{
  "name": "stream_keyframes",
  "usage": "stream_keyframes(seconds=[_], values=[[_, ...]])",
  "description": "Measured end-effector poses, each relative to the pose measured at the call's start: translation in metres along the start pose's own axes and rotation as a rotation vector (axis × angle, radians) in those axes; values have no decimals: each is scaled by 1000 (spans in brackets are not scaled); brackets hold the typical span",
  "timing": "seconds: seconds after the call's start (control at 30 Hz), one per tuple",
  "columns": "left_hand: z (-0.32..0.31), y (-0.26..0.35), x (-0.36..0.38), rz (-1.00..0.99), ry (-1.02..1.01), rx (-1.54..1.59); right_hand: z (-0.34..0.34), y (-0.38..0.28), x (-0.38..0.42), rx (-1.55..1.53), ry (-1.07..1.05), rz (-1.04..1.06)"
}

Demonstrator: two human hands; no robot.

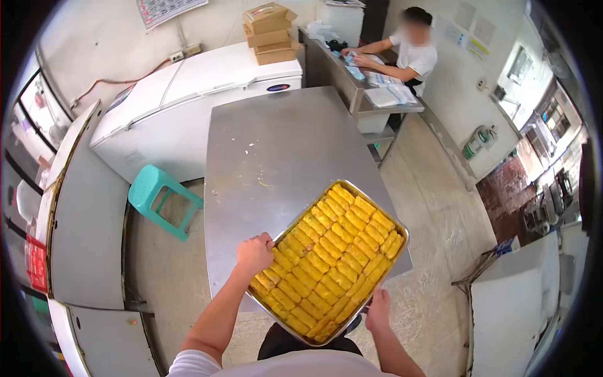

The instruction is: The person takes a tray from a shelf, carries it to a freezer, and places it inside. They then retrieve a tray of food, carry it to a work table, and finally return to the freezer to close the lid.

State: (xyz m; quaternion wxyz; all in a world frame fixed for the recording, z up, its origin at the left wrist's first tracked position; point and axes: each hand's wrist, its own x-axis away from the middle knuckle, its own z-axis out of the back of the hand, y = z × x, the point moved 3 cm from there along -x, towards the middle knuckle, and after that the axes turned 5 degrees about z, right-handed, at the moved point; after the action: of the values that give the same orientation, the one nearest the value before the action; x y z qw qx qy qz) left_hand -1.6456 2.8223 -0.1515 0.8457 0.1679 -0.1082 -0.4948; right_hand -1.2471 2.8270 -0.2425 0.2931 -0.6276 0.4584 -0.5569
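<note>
Both hands' fingers gripping metal tray (284,231) of yellow rolls (333,251), steel table (276,144), no legible writing

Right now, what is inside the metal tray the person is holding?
The tray holds tight rows of yellow rectangular pieces filling it edge to edge. The left hand and right hand grip its rim. The tray's bottom is covered.

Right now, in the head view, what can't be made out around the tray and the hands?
- Left hand: fingertips hidden behind the tray rim, so the grip under it is unseen.
- Right hand: fingers tucked under the tray's near edge.
- Yellow pieces: too small to tell what food they are.
- Tray underside: whether its near half rests on the steel table or overhangs it is unclear.
- Boxes: labels too small to read.
</note>
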Motion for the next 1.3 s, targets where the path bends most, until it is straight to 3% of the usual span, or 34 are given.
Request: stream_keyframes(seconds=[0.1,0.2,0.27,0.3,0.4,0.6,0.7,0.8,0.97,1.1,1.3], values=[[7,-6,-9,82,-337,121,-14,39,30,-124,97,117],[-29,1,7,171,-344,720,1,29,28,71,167,245],[-18,10,24,136,-373,671,11,43,19,343,208,402],[-19,11,30,94,-329,614,5,15,30,432,244,416],[-31,1,32,33,-307,579,10,2,30,504,262,451],[10,21,15,48,-465,573,-11,14,47,374,355,486],[-2,3,-20,-158,-458,413,-32,7,79,466,448,415],[-2,-3,-47,-125,-602,675,-59,14,81,509,542,440],[-69,-30,-99,-219,-737,815,-80,33,88,405,644,446],[-82,-25,-133,-343,-808,772,-105,52,93,393,798,489],[-95,-12,-152,-342,-983,811,-137,41,108,446,925,444]])
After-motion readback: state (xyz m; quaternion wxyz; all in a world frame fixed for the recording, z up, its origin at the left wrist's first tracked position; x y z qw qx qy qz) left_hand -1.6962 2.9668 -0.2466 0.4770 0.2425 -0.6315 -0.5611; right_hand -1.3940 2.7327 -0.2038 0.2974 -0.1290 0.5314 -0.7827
